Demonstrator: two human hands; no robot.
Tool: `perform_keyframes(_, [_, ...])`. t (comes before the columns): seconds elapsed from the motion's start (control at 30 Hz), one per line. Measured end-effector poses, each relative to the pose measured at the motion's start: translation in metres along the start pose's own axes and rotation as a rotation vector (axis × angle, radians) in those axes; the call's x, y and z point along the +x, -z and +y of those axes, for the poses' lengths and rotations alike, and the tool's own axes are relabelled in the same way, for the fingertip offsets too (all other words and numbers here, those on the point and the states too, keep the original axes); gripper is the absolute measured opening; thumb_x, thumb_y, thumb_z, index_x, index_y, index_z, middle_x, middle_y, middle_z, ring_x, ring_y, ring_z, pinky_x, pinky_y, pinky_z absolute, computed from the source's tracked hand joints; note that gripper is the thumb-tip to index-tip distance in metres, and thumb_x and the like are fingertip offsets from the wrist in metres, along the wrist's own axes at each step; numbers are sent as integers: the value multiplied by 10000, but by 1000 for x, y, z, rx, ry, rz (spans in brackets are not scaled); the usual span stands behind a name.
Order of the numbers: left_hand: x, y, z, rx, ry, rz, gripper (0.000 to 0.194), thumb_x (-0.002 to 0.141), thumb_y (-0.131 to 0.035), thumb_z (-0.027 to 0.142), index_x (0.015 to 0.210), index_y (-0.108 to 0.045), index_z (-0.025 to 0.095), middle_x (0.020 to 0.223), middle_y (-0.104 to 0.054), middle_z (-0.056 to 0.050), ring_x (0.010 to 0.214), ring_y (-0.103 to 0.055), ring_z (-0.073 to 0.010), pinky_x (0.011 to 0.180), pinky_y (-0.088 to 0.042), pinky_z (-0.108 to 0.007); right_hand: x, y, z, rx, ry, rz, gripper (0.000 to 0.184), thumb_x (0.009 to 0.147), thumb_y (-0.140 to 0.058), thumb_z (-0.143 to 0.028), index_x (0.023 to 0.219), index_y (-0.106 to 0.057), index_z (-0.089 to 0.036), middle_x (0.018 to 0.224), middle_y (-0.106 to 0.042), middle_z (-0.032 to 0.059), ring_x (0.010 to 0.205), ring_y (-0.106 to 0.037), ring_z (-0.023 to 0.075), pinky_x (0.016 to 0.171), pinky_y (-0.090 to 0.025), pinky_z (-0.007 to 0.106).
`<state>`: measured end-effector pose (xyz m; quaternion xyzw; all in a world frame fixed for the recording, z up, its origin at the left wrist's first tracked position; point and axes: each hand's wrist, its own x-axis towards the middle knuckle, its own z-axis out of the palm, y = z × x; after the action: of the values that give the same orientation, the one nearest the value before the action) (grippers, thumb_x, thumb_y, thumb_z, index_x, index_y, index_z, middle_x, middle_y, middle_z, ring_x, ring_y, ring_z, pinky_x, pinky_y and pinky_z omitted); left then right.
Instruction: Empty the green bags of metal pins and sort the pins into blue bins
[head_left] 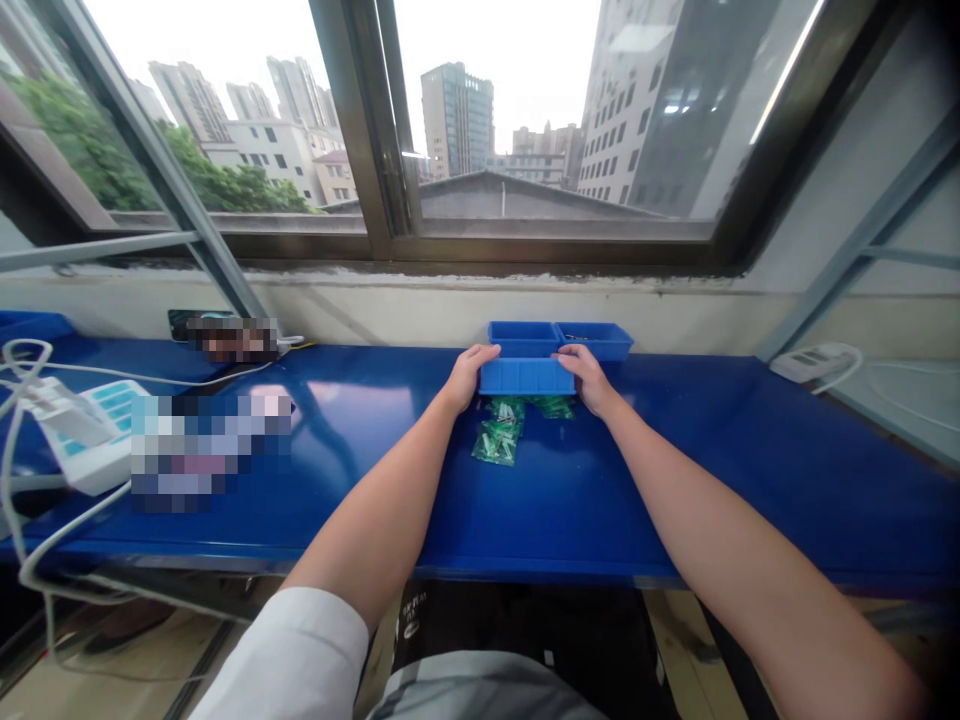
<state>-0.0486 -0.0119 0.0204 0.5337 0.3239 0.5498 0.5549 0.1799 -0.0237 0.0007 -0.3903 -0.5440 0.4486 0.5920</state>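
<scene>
A blue plastic bin [526,377] is held between both hands just right of the frame's centre. Its left end is gripped by the left hand [466,378], whose fingers are partly bent and brought in around the upper corner. The right end is gripped likewise by the right hand [589,378], with fingertips laid over the top edge at the corner; how the fingers are placed on the hidden sides cannot be told. Directly behind, a left rear bin [523,347] and a right rear bin [613,348] are set side by side near the wall. Below the held bin, green-tinted plastic bags [496,443] of small parts are laid on the blue table [555,510]. A white power strip [94,430] is seen at the left of the frame.
</scene>
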Motion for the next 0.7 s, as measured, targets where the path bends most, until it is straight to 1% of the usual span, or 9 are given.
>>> perform_keyframes(0.07, [1, 0, -2, -24, 13, 14, 342, 651, -669, 489, 741, -605, 165, 715, -581, 2, 678, -546, -150, 652, -406, -261, 0, 1, 1, -14, -3, -35, 539, 581, -728, -523, 1015, -548, -260, 905, -632, 8, 834, -585, 207, 752, -449, 350])
perform_keyframes(0.13, [3, 0, -3, -21, 24, 21, 360, 644, -682, 471, 826, -625, 166, 754, -604, -3, 720, -562, -162, 687, -418, -267, 0, 1, 1, -13, 10, -51, 564, 614, -686, -569, 1067, -545, -264, 931, -637, 17, 869, -588, 220, 785, -449, 366])
perform_keyframes(0.2, [4, -1, -5, 1, 36, 14, 386, 629, -705, 441, 891, -631, 167, 803, -623, -9, 766, -573, -173, 722, -423, -275, 0, 0, 1, -3, 7, -46, 550, 666, -602, -637, 1069, -550, -267, 928, -635, 19, 861, -590, 220, 771, -452, 368])
perform_keyframes(0.3, [5, -1, -6, 38, 49, 12, 412, 631, -706, 441, 928, -630, 167, 844, -635, -17, 802, -580, -187, 751, -426, -287, 0, 0, 1, -24, -16, -47, 564, 711, -488, -708, 1054, -561, -266, 939, -632, 26, 873, -590, 226, 746, -455, 366])
perform_keyframes(0.4, [6, 0, -6, 79, 57, 37, 426, 640, -693, 464, 934, -627, 163, 858, -640, -28, 824, -587, -198, 769, -427, -297, 1, 1, 2, -48, -10, -49, 583, 718, -458, -723, 1058, -561, -260, 991, -627, 40, 931, -584, 240, 762, -460, 375])
perform_keyframes(0.53, [6, 2, -7, 120, 43, 32, 449, 674, -652, 500, 969, -617, 163, 924, -649, -43, 890, -593, -217, 810, -425, -308, 3, 4, 4, -92, 18, -60, 596, 710, -503, -705, 1102, -538, -258, 1080, -613, 58, 1017, -571, 264, 856, -453, 421])
perform_keyframes(0.6, [4, 2, -6, 165, 24, 15, 469, 689, -636, 506, 1011, -610, 165, 992, -647, -52, 962, -586, -232, 858, -414, -318, 2, 4, 4, -160, 58, -97, 645, 685, -560, -690, 1150, -516, -245, 1135, -594, 79, 1088, -545, 281, 942, -414, 442])
perform_keyframes(0.7, [2, 1, -5, 255, 18, -8, 524, 696, -630, 510, 1090, -587, 168, 1091, -632, -70, 1048, -565, -254, 915, -397, -337, -3, 3, 0, -304, 115, -173, 781, 629, -661, -649, 1251, -465, -219, 1249, -528, 115, 1218, -456, 307, 1044, -329, 447])
